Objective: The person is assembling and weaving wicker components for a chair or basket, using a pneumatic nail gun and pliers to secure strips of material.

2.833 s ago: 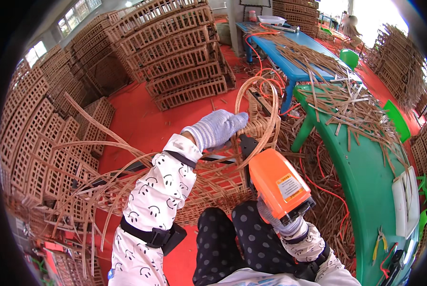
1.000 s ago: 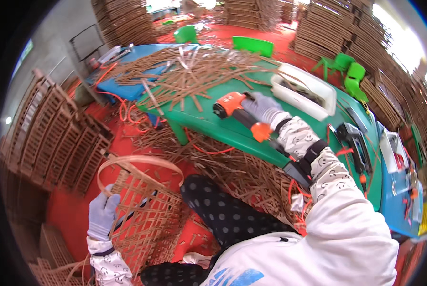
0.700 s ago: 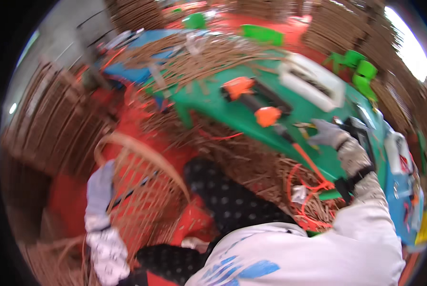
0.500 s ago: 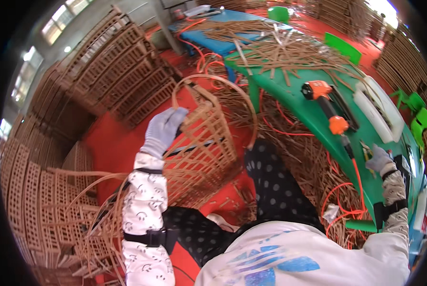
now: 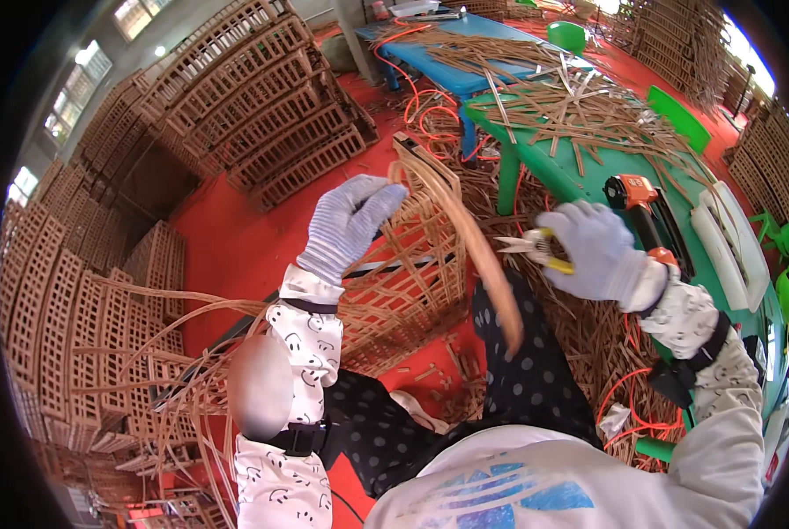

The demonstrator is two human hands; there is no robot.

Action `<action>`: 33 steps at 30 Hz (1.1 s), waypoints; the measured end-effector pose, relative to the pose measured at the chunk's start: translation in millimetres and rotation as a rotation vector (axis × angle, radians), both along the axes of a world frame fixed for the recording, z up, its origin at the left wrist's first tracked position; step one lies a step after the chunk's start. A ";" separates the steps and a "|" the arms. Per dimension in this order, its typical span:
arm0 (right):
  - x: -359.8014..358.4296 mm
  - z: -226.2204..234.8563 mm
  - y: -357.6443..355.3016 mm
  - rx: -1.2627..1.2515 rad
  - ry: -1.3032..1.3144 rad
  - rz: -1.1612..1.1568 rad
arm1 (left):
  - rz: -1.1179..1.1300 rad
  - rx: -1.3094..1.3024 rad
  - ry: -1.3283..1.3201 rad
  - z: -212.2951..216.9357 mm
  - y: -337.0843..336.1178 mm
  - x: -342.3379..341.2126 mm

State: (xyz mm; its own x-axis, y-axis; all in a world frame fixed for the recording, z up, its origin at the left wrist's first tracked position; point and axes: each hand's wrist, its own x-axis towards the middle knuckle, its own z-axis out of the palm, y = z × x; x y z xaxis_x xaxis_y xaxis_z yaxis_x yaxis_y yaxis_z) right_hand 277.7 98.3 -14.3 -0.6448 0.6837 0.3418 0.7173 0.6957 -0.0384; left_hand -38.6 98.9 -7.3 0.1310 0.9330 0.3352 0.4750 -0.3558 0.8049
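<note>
My left hand (image 5: 350, 220), in a striped knit glove, is closed at the upper corner of a woven basket (image 5: 412, 304), pinching a flat tan cane strip (image 5: 469, 238) there. The strip's loose end bends over the basket and hangs down in front of my knee. My right hand (image 5: 593, 251), gloved too, is wrapped around yellow-handled snips (image 5: 535, 247). Their blades are spread and point left toward the strip, apart from it. The basket has an open lattice wall and sits between my legs.
An orange and black nail gun (image 5: 641, 207) lies on the green table (image 5: 580, 163) at right, beside a white block (image 5: 729, 242). Loose strips (image 5: 588, 110) cover its far end. Lattice stacks (image 5: 253, 88) stand at left. Orange hose (image 5: 624, 406) and scraps lie on the floor.
My right hand has come left from the table with the snips in it. The arched strip has swung down, and my left hand has shifted right in the picture.
</note>
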 end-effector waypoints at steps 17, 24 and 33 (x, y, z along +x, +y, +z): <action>-111.3 1.9 71.5 0.423 -0.018 0.288 | -0.084 0.011 -0.133 4.2 13.6 -12.3; -106.9 -2.0 87.0 0.520 -0.106 0.375 | -0.067 -0.055 -0.083 5.9 17.3 -9.6; -81.3 31.7 49.3 -0.104 0.032 -0.001 | 0.060 -0.086 -0.312 6.9 4.5 -11.9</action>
